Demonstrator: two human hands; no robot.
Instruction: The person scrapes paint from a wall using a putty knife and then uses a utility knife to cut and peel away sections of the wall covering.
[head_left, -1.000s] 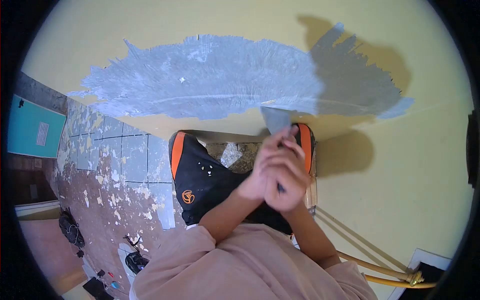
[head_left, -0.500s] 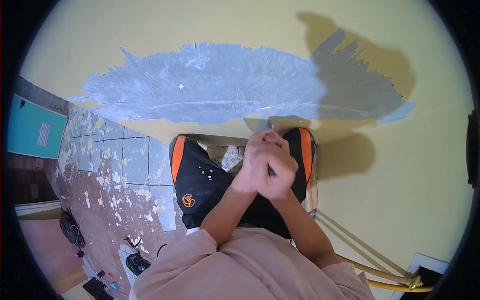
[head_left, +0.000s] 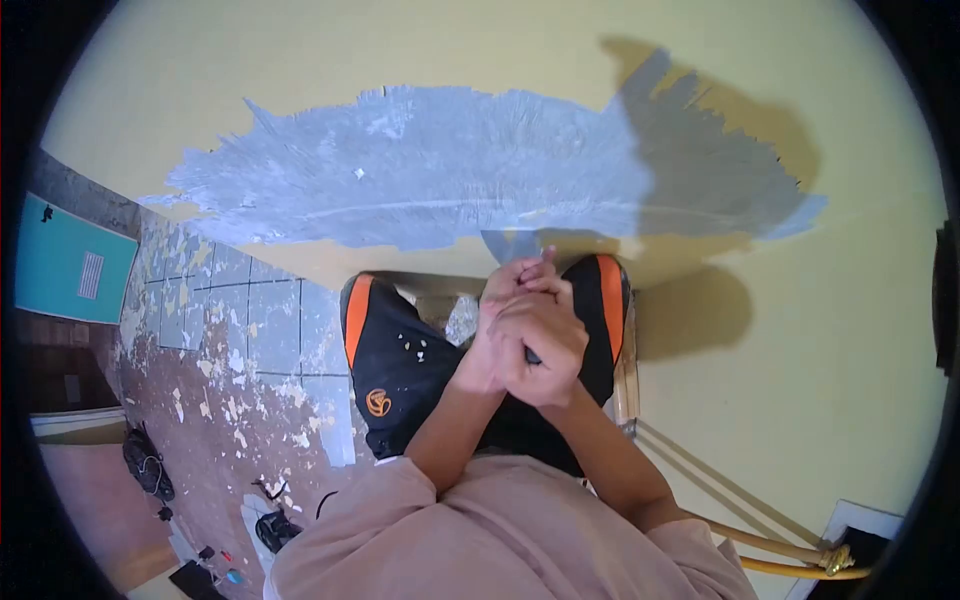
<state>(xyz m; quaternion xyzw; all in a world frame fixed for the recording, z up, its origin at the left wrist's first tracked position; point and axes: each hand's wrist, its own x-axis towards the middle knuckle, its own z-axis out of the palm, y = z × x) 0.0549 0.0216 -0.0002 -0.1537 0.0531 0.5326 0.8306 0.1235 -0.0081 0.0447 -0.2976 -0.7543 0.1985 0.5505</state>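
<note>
Both of my hands are wrapped one over the other around a scraper [head_left: 508, 246], whose flat metal blade points away from me at the wall. My left hand [head_left: 497, 305] closes around the front of the grip, near the blade. Behind it, my right hand [head_left: 548, 345] is closed over the rear, with the dark handle end showing between its fingers. The blade lies at the lower edge of a bare grey patch [head_left: 430, 160] with ragged borders in the yellow-painted wall [head_left: 500, 45]. Fingers hide most of the handle.
My knees in black trousers [head_left: 410, 370] flank the hands close to the wall. Paint flakes litter the floor [head_left: 205, 400] at left. A teal panel [head_left: 75, 255], a black bag [head_left: 148, 462] and yellow rope [head_left: 780, 545] lie around the edges.
The hands and scraper have shifted slightly left, and the blade sits a little further along the patch's lower edge. Both hands keep their grip.
</note>
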